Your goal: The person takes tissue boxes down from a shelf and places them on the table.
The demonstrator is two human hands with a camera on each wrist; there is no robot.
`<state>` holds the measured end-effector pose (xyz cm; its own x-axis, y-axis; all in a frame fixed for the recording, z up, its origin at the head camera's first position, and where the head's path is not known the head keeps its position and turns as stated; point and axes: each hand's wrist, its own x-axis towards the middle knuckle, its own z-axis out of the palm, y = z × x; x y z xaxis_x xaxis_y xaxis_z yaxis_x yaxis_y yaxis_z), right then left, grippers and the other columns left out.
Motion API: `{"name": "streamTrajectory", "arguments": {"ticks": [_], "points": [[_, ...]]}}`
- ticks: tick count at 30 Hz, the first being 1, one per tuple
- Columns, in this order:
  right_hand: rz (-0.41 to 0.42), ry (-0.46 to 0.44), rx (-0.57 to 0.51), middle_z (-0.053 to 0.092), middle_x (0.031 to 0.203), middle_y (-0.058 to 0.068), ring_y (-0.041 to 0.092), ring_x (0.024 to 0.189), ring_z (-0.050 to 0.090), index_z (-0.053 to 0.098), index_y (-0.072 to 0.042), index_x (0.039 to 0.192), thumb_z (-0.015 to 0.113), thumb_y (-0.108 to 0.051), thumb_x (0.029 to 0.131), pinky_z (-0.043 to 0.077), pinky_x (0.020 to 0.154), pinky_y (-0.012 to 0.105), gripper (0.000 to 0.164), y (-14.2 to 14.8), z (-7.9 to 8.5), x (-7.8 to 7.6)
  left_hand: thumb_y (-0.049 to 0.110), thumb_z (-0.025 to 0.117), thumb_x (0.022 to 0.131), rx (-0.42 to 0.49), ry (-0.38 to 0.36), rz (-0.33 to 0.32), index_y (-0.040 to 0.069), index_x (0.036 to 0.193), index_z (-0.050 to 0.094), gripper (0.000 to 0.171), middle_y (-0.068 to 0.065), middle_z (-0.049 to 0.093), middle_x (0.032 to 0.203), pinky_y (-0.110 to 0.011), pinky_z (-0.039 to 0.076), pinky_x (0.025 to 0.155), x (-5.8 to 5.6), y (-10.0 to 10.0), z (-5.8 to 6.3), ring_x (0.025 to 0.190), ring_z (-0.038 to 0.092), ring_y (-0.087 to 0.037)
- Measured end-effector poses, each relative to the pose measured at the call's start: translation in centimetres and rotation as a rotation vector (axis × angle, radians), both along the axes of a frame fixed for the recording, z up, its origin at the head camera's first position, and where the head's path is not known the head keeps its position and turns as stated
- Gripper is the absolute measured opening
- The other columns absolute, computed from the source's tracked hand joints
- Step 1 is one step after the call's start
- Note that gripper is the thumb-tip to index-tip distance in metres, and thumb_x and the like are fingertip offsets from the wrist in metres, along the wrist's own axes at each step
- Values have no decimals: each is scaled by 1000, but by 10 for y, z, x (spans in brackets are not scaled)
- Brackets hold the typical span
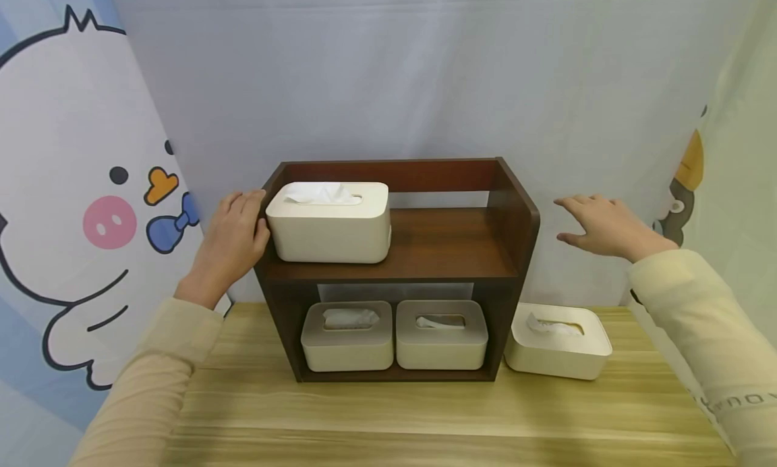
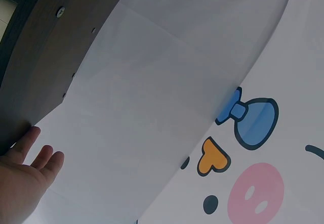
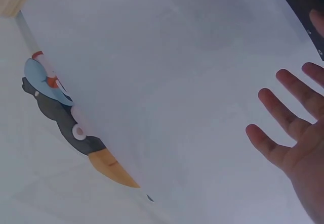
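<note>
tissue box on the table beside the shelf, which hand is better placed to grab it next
Probably the right hand: it holds nothing and hovers on the same side of the shelf as the tissue box. The left hand is at the shelf's opposite side.

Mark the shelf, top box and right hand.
Shelf (image 1: 452,243), head view: bare upper board.
Top box (image 1: 330,237), head view: front face.
Right hand (image 1: 607,226), head view: back of the hand.

Pale grey cloth backdrop (image 1: 425,82), cartoon-printed side panel (image 1: 67,251) at left, wood-grain tabletop (image 1: 364,420) below.
</note>
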<state>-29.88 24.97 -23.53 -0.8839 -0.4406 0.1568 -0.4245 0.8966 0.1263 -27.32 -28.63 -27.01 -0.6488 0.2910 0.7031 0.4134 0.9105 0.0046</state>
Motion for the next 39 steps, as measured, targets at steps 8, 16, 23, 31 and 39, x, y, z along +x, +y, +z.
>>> {"name": "streamTrajectory", "arguments": {"ticks": [8, 16, 23, 31, 39], "points": [[7, 69, 17, 44, 132, 26, 49, 116, 41, 38, 1, 135, 59, -25, 86, 36, 86, 65, 60, -16, 39, 3, 4, 49, 86, 3, 2, 4, -11, 124, 47, 40, -28, 53, 121, -49, 31, 104, 0, 1, 1, 115, 44, -43], [36, 124, 32, 43, 134, 24, 47, 119, 38, 38, -1, 137, 55, -26, 89, 32, 90, 66, 56, -40, 66, 8, 3, 50, 86, 2, -2, 8, -11, 125, 47, 41, -29, 52, 121, -50, 32, 103, 1, 1, 1, 115, 43, -43], [58, 100, 45, 40, 138, 22, 46, 124, 34, 35, -3, 139, 49, -31, 92, 27, 96, 65, 56, -67, 71, 7, 3, 50, 86, -1, 9, 1, -11, 124, 47, 41, -29, 53, 120, -50, 32, 102, 0, 1, 0, 114, 44, -43], [108, 127, 42, 43, 137, 20, 44, 123, 36, 37, -5, 138, 49, -38, 92, 30, 96, 63, 58, -102, 61, 0, 3, 50, 86, 7, -5, 8, -11, 124, 47, 41, -29, 53, 121, -51, 32, 102, 0, 0, -2, 114, 43, -44], [167, 114, 36, 43, 139, 13, 39, 125, 37, 37, -9, 139, 50, -45, 90, 31, 99, 58, 63, -144, 41, -8, 4, 50, 86, 4, 0, 10, -10, 125, 46, 41, -28, 53, 121, -51, 33, 101, 0, -1, -1, 113, 44, -44]]}}
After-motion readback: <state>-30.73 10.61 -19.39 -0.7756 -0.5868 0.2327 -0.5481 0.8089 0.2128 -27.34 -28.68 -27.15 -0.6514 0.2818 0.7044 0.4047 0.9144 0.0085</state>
